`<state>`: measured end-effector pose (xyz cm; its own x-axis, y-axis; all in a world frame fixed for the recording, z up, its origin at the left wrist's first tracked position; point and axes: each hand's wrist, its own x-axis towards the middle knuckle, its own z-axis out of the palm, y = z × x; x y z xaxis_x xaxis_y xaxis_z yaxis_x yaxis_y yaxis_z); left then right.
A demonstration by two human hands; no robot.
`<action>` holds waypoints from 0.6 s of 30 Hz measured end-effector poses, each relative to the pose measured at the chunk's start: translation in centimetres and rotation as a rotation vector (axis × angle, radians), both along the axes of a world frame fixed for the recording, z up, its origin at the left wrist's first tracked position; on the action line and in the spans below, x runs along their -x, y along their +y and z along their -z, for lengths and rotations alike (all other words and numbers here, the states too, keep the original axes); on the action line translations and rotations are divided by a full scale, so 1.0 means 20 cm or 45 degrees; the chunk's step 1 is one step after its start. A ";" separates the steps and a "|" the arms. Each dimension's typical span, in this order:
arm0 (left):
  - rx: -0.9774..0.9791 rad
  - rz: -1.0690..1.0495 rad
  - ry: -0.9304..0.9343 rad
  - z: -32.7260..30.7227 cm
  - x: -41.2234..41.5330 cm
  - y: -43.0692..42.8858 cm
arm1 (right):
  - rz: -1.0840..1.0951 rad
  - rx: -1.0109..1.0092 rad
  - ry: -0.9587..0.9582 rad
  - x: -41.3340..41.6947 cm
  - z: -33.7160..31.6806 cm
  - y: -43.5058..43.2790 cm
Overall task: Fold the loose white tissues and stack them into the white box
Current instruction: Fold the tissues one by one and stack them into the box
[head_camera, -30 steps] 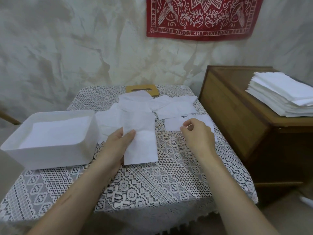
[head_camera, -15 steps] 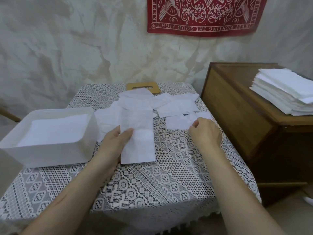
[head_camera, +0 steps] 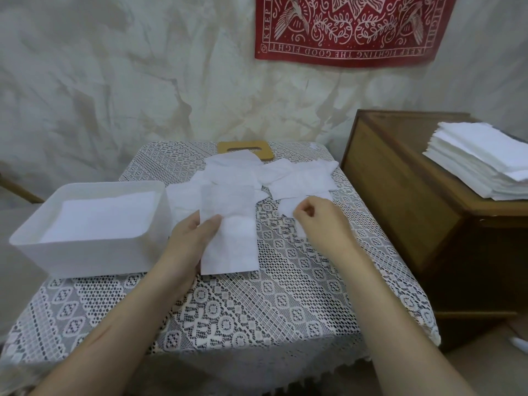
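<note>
At the left edge of the counter (head_camera: 257, 310), which is covered with a lace cloth: white box (head_camera: 85, 252), open top, with a flat stack of folded tissues (head_camera: 100, 215) inside, below the rim.

Just right of the box, toward the middle of the counter: one long folded tissue (head_camera: 231, 241), lengthwise from near to far. Left hand (head_camera: 191, 241) holds it at its left edge, thumb lying on top and fingers hidden beneath the sheet; the grip reads as a pinch.

Beyond it, from the middle to the far edge: loose tissues (head_camera: 237, 172) lying overlapped and unfolded, spreading toward the far right corner.

Toward the right edge: right hand (head_camera: 323, 224), fingers curled, tips at the near edge of a small tissue (head_camera: 287, 208). Cannot tell whether it pinches the sheet or only touches it.

Far edge, centre: a flat wooden board (head_camera: 243, 146), partly covered by one loose sheet.

Off the counter, to the right: a wooden cabinet (head_camera: 400, 195) carrying a tall pile of tissues (head_camera: 480, 164). Wall behind: a red printed cloth (head_camera: 351, 27).
</note>
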<state>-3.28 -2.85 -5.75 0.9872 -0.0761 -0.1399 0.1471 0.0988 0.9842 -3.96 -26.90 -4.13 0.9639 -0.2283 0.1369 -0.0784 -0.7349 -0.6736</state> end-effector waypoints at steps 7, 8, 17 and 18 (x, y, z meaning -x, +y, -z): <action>0.009 -0.019 -0.001 -0.01 0.01 0.03 | -0.213 -0.003 0.216 0.09 0.01 0.15; 0.005 -0.016 0.000 -0.01 0.01 0.04 | -0.181 0.016 0.212 0.09 0.01 0.14; -0.007 0.019 0.005 0.02 0.00 0.03 | 0.201 0.303 0.229 -0.04 0.06 0.07; -0.010 0.018 0.009 0.03 0.00 0.03 | 0.216 0.298 0.259 -0.05 0.05 0.07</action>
<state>-3.29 -2.18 -6.40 0.9850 -0.0890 -0.1478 0.1556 0.0888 0.9838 -3.04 -25.43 -5.07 0.9279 -0.3726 0.0138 -0.3276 -0.8325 -0.4467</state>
